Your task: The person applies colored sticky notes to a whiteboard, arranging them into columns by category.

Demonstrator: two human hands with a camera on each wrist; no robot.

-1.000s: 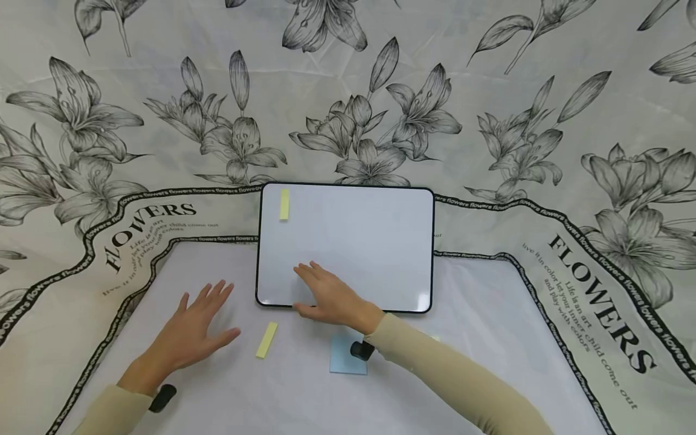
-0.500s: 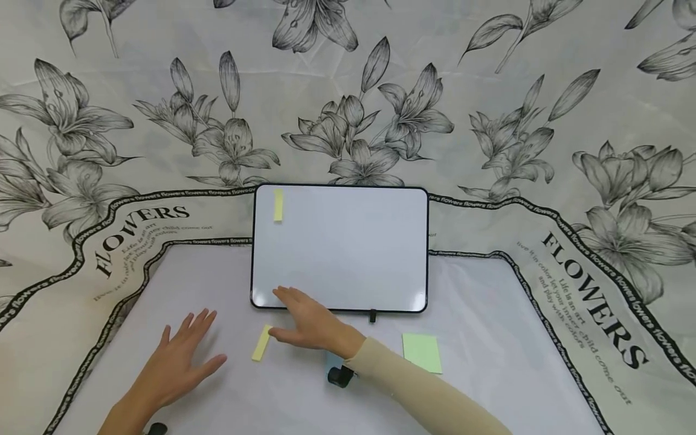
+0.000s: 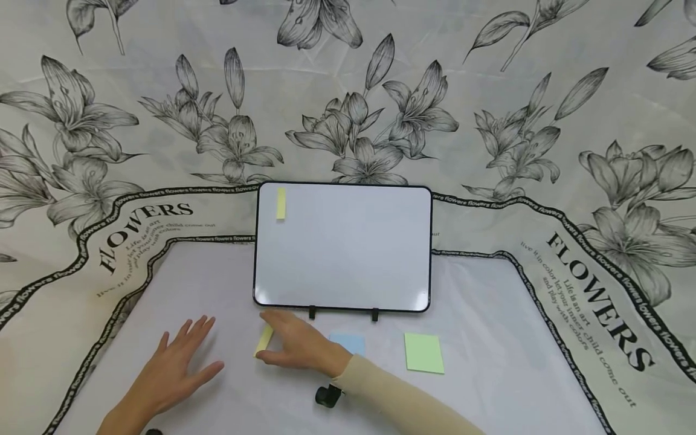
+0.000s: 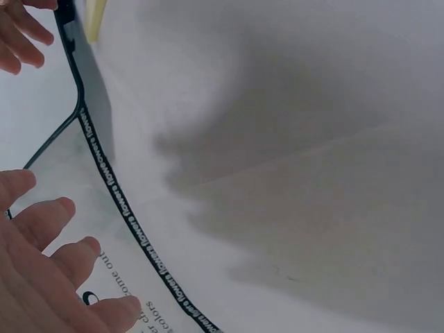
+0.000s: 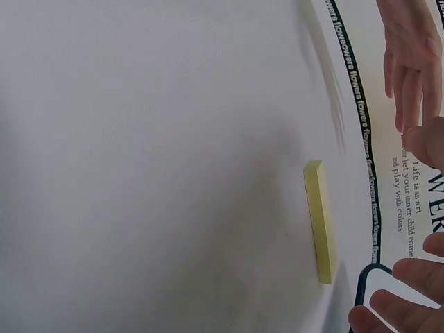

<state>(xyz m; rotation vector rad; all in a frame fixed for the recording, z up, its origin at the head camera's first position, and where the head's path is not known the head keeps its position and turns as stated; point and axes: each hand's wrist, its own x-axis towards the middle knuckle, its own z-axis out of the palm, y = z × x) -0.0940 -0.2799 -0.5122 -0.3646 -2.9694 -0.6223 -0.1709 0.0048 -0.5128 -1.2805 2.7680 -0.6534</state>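
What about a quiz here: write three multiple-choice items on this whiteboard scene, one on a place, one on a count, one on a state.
1. Where is the yellow strip on the whiteboard?
A. upper left corner
B. lower right corner
C. centre

2. How many square note pads lie in front of the whiteboard?
A. none
B. two
C. five

3. How is the left hand?
A. clenched in a fist
B. gripping a pen
C. flat, fingers spread

Key: 1 A, it sits by the top left rim. 2 B, a blue pad and a green pad. 3 C, the fingers lie straight on the cloth.
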